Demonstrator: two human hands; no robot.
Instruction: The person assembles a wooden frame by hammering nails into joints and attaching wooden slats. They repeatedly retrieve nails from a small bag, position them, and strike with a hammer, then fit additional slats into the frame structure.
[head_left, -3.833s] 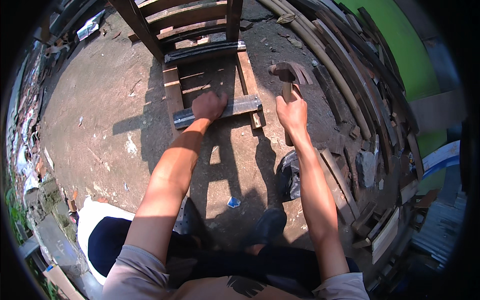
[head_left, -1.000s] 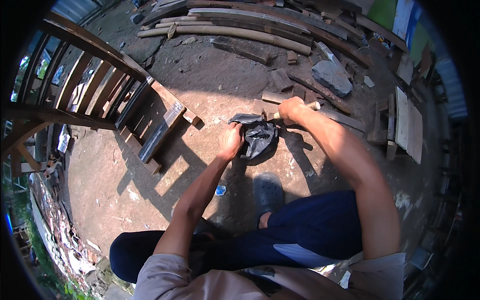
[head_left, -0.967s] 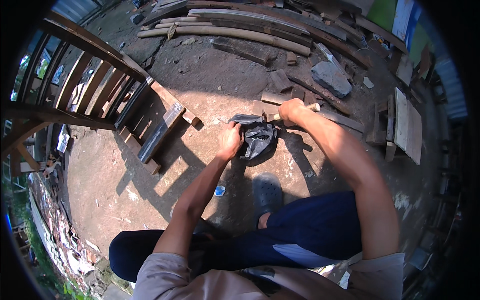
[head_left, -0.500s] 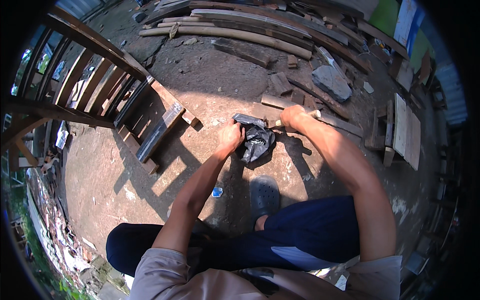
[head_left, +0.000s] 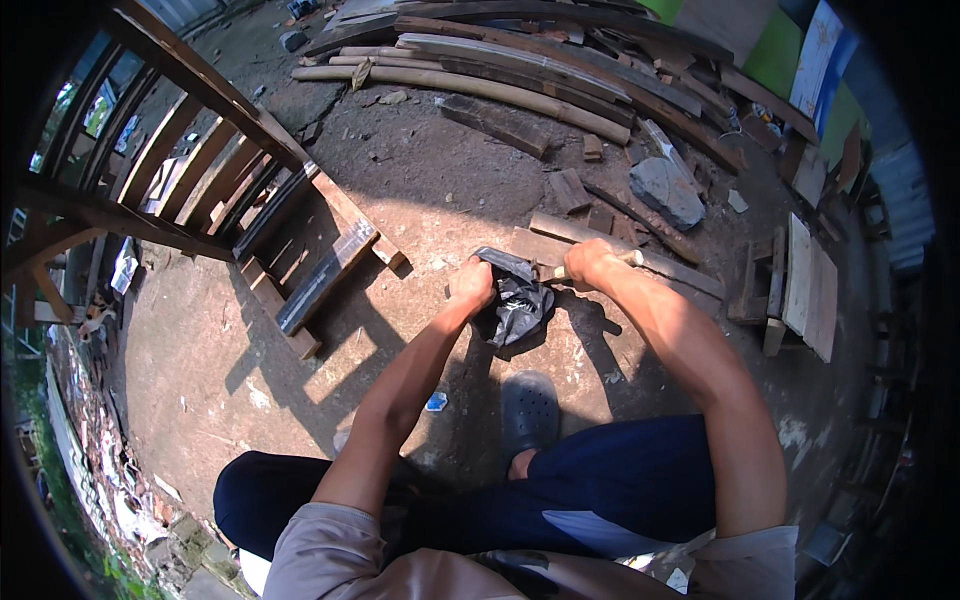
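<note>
My left hand [head_left: 471,284] is closed on the rim of a crumpled black plastic bag [head_left: 520,322]. The bag's mouth gapes, and small shiny bits show inside, too small to name. To the right, my right hand [head_left: 592,262] is wrapped round a wooden-handled tool [head_left: 633,258]. Its pale handle end sticks out on the forearm side; the tool's other end, near the bag, is hard to make out. Just beyond this hand lie flat wooden boards [head_left: 680,272] on the ground.
A slatted wooden frame [head_left: 330,275] stands at the left. Long planks and a bamboo pole [head_left: 480,88] are stacked at the far side. A grey rock [head_left: 667,192] and a small wooden stool [head_left: 800,285] are at the right. A blue-white scrap [head_left: 436,401] lies near my shoe [head_left: 530,412].
The whole view has shifted slightly. My left hand has turned a little at the bag's rim, and more of the bag's inside shows. My right hand keeps its grip.
</note>
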